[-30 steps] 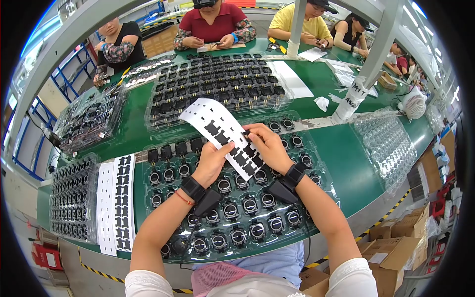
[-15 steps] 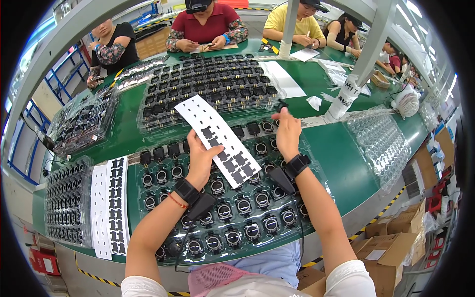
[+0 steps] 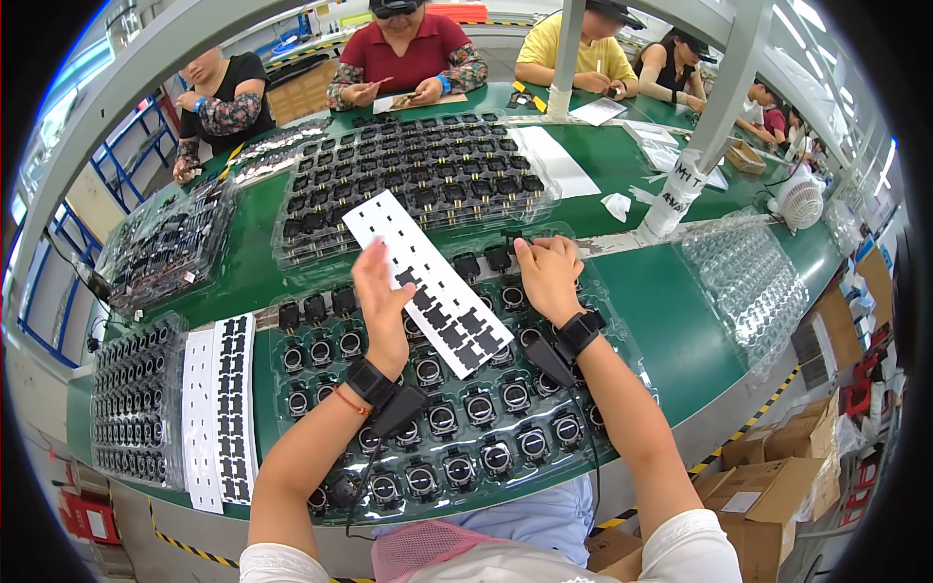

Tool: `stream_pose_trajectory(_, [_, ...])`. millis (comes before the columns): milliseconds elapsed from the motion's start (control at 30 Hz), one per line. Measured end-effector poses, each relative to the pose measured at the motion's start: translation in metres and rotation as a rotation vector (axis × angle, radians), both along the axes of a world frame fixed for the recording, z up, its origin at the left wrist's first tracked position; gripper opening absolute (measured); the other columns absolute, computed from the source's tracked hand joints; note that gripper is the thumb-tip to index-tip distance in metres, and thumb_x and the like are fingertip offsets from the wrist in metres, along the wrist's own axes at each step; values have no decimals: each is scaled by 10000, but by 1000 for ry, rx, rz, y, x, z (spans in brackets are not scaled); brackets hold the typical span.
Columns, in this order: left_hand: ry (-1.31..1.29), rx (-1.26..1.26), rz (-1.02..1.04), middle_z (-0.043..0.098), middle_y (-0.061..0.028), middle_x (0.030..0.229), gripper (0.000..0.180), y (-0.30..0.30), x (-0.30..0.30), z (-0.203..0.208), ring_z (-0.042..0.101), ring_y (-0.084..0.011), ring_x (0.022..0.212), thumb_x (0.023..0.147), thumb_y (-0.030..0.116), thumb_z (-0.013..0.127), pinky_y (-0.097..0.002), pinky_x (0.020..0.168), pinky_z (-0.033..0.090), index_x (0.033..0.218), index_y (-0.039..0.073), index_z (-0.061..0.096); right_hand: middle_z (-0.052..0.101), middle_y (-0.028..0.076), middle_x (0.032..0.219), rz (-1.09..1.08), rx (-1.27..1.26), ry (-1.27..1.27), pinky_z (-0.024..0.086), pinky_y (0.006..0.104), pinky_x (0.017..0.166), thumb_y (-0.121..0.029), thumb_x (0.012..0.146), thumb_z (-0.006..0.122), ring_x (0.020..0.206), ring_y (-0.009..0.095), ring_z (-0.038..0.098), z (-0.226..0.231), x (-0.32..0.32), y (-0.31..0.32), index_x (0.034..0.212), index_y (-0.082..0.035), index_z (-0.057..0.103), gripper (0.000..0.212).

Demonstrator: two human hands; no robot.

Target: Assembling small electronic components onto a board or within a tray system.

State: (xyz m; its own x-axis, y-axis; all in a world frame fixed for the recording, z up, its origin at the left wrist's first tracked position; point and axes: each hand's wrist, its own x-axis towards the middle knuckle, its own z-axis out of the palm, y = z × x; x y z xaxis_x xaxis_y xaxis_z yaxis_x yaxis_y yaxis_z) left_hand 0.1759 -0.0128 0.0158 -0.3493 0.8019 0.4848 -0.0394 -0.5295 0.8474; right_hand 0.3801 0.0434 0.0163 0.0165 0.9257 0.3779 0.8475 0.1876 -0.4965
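Observation:
A white sheet of black die-cut stickers (image 3: 428,255) lies slantwise over a clear plastic tray (image 3: 622,335) of black square parts with round rings. My left hand (image 3: 383,306) is at the sheet's left edge, fingers spread and raised, thumb over the sheet. Several sticker places in the sheet's far half are bare white. At the tray's far row, my right hand (image 3: 551,280) pinches a small black part (image 3: 511,236) at its fingertips. Just nearer stands another black part (image 3: 498,257) in its pocket. A black wrist device with a cable sits on each forearm.
Stacked trays of black frames (image 3: 408,175) stand beyond. To the left are more sticker sheets (image 3: 202,418) and a filled tray (image 3: 136,408). Empty clear trays (image 3: 743,282), a small fan (image 3: 799,206) and a wrapped post (image 3: 673,199) are at right. Several people work across the table.
My right hand has come nearer and left with the black part, down to the tray's far row. My left hand has loosened from the sheet, its fingers now raised and spread.

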Motion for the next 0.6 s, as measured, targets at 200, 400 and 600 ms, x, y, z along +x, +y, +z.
stream_pose_trajectory(200, [-387, -183, -821, 444, -222, 1247, 440, -2, -1, 6, 396, -311, 1214, 821, 191, 474, -389, 1057, 260, 1173, -67, 417, 543, 133, 1057, 61, 30, 183, 300, 434, 911, -327, 902, 459, 1053, 278, 455, 6, -3, -1, 816, 9, 651, 397])
stream_pose_trajectory(400, [-573, -378, -978, 405, -244, 1274, 441, -2, 4, 8, 349, -352, 1248, 903, 268, 429, -412, 1052, 288, 1195, -61, 396, 531, 117, 1041, 414, 190, 496, 412, 309, 843, -139, 869, 519, 979, 239, 532, 17, -11, -12, 912, 57, 599, 216])
stream_pose_trajectory(600, [-685, -492, -977, 464, -217, 1193, 432, 2, -2, -2, 431, -340, 1175, 937, 310, 397, -403, 1016, 345, 1221, -16, 396, 538, 90, 1019, 848, 66, 469, 421, 293, 814, -101, 850, 535, 948, 198, 536, 24, -16, -20, 903, 49, 581, 165])
